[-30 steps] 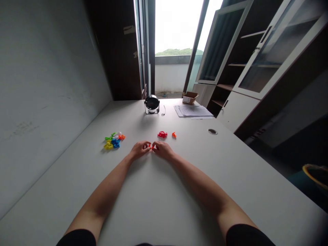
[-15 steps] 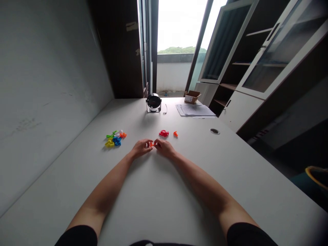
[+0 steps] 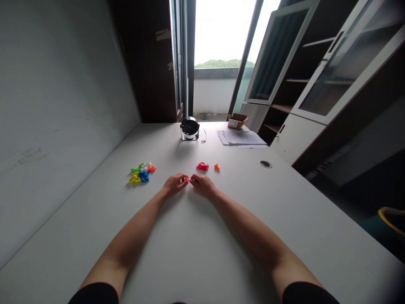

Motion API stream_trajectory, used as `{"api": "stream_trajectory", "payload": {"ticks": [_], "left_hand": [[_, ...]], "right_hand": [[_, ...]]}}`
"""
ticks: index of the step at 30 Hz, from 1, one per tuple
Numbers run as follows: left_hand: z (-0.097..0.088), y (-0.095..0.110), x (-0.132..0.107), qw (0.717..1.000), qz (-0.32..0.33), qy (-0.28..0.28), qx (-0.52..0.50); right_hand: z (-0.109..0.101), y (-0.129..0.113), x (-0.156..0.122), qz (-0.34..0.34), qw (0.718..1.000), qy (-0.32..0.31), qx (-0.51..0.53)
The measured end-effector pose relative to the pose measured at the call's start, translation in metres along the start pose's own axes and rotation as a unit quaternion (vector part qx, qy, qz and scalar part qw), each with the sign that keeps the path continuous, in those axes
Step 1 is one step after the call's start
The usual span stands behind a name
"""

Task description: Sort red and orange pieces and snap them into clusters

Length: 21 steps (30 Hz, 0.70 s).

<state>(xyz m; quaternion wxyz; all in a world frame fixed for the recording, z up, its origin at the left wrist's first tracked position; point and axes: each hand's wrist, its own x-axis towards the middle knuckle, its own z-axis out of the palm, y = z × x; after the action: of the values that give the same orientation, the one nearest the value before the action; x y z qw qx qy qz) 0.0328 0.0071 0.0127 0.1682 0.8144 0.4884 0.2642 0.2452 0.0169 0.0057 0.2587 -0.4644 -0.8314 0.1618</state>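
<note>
Black sleeves (image 3: 94, 294) sat at the lower edge of the view, with 2 bare forearms running up from them across the white table (image 3: 202, 249).

Item 1: left hand (image 3: 174, 185), low over the table, fingers drawn narrow into a pinch.

Item 2: right hand (image 3: 202, 185), equally narrow, its fingertips meeting those of the left hand.

Item 3: small orange plastic piece (image 3: 187, 180), held between both hands at the centre of the table, its shape mostly hidden by the fingers. It appeared light and stiff, with smooth moulded faces that could slip. Any exposed edge seemed the best place to take hold, using fingertips rather than a full grip.

Item 4: red plastic cluster (image 3: 202, 166), just beyond the hands.

Item 5: orange plastic part (image 3: 217, 167), near the right of that cluster.

Item 6: heap of green, white, orange, yellow and blue plastic pieces (image 3: 141, 174), left of the hands and well apart from them.

Item 7: round cable grommet (image 3: 265, 164), set into the table at right.

Item 8: round black-and-silver desk device (image 3: 190, 128), far along the table.

Item 9: stack of papers (image 3: 240, 137), beyond which stood an open cardboard box (image 3: 236, 121).

Item 10: glass-fronted cabinet (image 3: 329, 80), at far right.
</note>
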Motion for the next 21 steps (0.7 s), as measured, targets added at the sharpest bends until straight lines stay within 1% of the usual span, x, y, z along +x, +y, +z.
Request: {"api": "stream_trajectory", "payload": {"ticks": [9,14,21], "left_hand": [[-0.0022,0.0016,-0.0007,1.0,-0.003,0.0,0.017],[-0.0023,0.0002,-0.0011,1.0,0.006,-0.002,0.006],[-0.0021,-0.0005,-0.0013,1.0,-0.004,0.002,-0.006]], "right_hand": [[0.0006,0.0009,0.0003,-0.003,1.0,-0.007,-0.001],[0.0019,0.0022,-0.001,-0.014,1.0,-0.001,0.001],[0.0025,0.0024,0.0006,-0.009,1.0,-0.004,-0.001]]}}
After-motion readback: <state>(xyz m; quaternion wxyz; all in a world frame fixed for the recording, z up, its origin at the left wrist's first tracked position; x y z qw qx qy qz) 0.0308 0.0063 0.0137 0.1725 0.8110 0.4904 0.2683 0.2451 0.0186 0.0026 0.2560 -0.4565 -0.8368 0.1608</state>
